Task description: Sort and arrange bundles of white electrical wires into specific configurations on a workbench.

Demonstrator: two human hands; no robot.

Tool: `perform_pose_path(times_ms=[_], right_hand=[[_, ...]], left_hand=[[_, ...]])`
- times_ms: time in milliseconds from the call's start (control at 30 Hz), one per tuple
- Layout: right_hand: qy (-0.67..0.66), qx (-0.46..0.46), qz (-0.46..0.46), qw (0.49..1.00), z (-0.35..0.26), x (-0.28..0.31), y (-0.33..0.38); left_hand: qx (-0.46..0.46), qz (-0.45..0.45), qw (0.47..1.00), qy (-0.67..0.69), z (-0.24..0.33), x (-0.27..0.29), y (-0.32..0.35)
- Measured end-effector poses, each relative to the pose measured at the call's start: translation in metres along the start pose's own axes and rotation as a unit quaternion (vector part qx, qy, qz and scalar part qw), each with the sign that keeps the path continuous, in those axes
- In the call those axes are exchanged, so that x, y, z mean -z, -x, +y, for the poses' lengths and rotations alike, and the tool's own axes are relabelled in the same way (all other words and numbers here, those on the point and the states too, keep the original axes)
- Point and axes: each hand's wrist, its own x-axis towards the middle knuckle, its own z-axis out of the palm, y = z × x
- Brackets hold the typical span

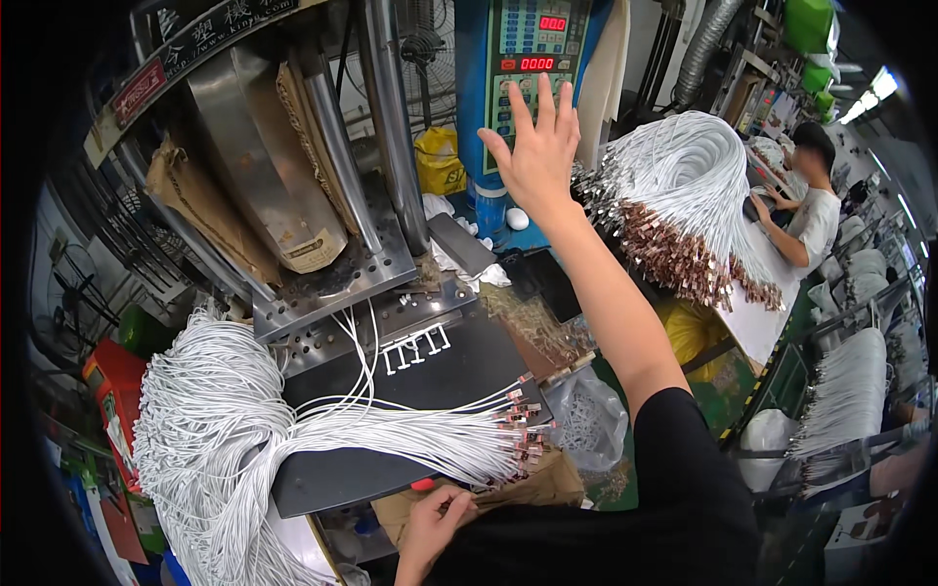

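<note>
My right hand (542, 161) reaches up with fingers spread in front of a control panel (508, 44) with red lit digits and rows of buttons. Whether a fingertip touches a button, I cannot tell. Low in the view, my left hand (435, 523) is closed, fingertips pressed together, just below the edge of a black work plate (327, 481). What it holds, if anything, is hidden. A small red knob (422, 484) is beside it. White cables (391, 430) lie across the plate, connector ends to the right. Behind them lies a white branched plastic piece (415, 350).
A press with steel columns (342, 146) stands at the left. Bundled white cables (210, 420) hang below it. Another cable heap (684, 186) lies on a table at the right, near a seated person (811, 205). A clear plastic bag (586, 420) hangs beside the plate.
</note>
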Motion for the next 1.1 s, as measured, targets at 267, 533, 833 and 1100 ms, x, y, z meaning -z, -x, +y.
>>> perform_pose_path(times_ms=[267, 533, 833, 1100], right_hand=[[0.021, 0.001, -0.01, 1.0, -0.002, -0.015, 0.007], [0.081, 0.033, 0.033, 0.996, 0.01, -0.006, 0.011], [-0.293, 0.048, -0.144, 0.944, -0.044, 0.102, 0.133], [-0.286, -0.149, -0.256, 0.911, -0.028, 0.173, 0.262]], left_hand=[[0.002, 0.012, 0.999, 0.035, 0.013, 0.003, 0.006], [-0.221, 0.21, 0.904, -0.298, 0.08, 0.075, -0.076], [-0.261, 0.334, 0.706, -0.567, 0.068, 0.2, -0.249], [-0.184, 0.327, 0.672, -0.638, 0.074, 0.193, -0.265]])
